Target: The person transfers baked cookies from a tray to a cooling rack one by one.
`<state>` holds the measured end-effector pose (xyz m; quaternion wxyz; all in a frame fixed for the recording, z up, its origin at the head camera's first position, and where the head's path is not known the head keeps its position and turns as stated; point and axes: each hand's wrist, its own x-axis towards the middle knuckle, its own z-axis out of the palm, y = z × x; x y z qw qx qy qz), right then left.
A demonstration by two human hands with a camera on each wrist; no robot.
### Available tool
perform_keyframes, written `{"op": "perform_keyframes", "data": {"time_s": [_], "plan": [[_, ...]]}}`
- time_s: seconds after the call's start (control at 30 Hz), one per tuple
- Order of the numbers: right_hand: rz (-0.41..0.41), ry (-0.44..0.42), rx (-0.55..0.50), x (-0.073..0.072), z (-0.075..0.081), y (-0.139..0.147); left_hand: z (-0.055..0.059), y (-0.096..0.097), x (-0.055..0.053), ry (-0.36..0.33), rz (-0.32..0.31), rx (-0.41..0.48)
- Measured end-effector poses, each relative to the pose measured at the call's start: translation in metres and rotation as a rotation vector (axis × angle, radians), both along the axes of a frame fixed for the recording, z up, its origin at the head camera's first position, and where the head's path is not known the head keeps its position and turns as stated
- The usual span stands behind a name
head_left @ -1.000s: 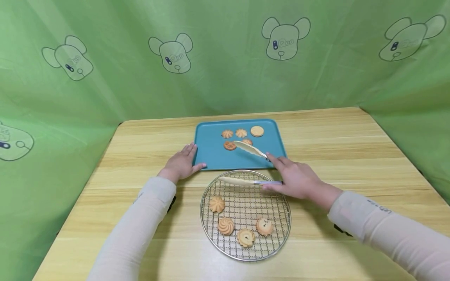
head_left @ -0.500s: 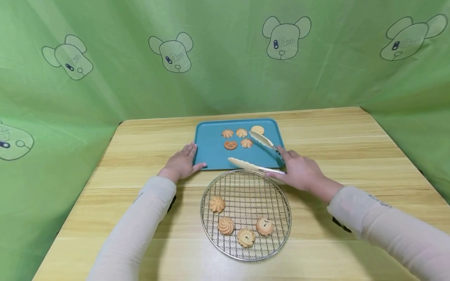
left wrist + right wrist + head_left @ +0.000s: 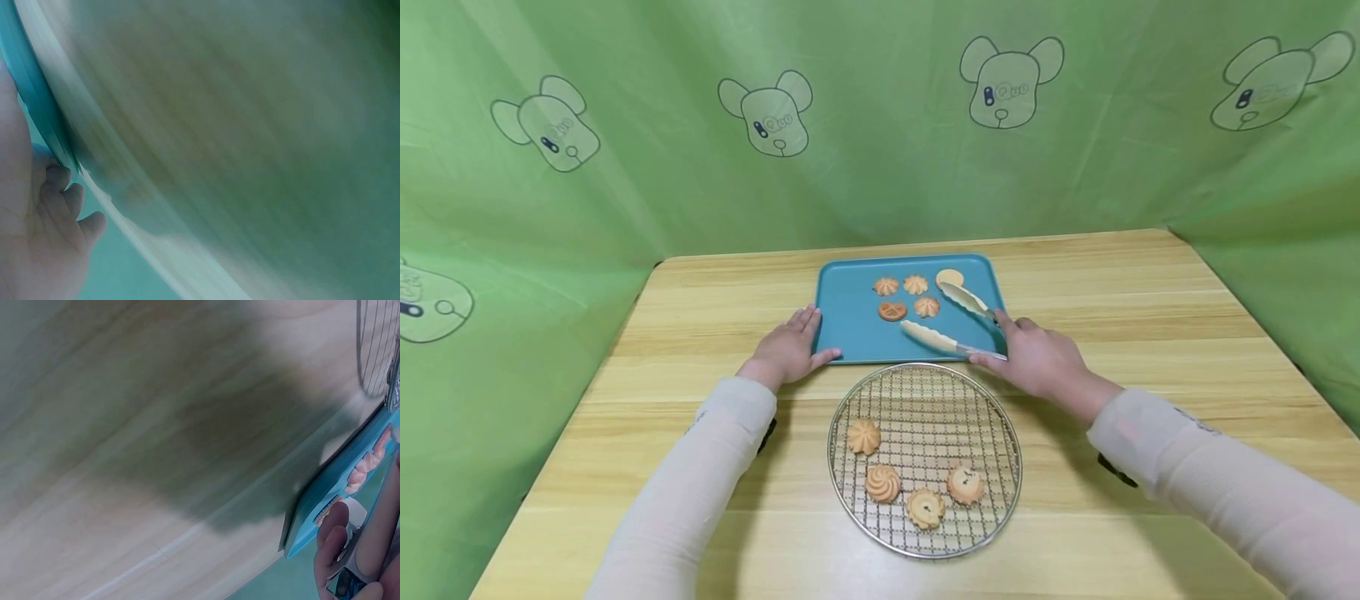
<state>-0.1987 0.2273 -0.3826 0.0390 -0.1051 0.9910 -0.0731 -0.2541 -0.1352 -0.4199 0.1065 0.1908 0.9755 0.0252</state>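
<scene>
My right hand (image 3: 1041,358) grips a pair of tongs (image 3: 929,335) whose arms stand spread apart over the right part of the blue tray (image 3: 850,335). One pale tip is near the round cookie (image 3: 950,277) at the tray's back right and partly covers it. The other tip hovers over the tray's front part, with nothing between the tips. Beside the tips lie a pretzel-shaped cookie (image 3: 892,311) and a fluted cookie (image 3: 927,307). My left hand (image 3: 786,346) rests against the tray's front left corner, its fingers extended along the left side and the thumb at the front edge.
Just in front of the tray lies a round wire rack (image 3: 925,400), with several cookies, among them a swirl cookie (image 3: 882,483), on its near half. Two more fluted cookies, one a star-like cookie (image 3: 886,286), lie at the tray's back. A green curtain (image 3: 880,192) hangs behind the wooden table (image 3: 1120,292).
The tongs have moved off the rack and rightward over the tray, away from the pretzel-shaped cookie to the round one. My left hand and the cookies stay where they were.
</scene>
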Motion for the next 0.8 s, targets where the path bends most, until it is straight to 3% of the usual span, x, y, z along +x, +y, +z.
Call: {"op": "perform_keyframes", "data": {"time_s": [0.8], "plan": [[-0.007, -0.039, 0.043, -0.016, 0.006, -0.01, 0.0, 0.001, 0.0, -0.002, 0.005, -0.001]]}}
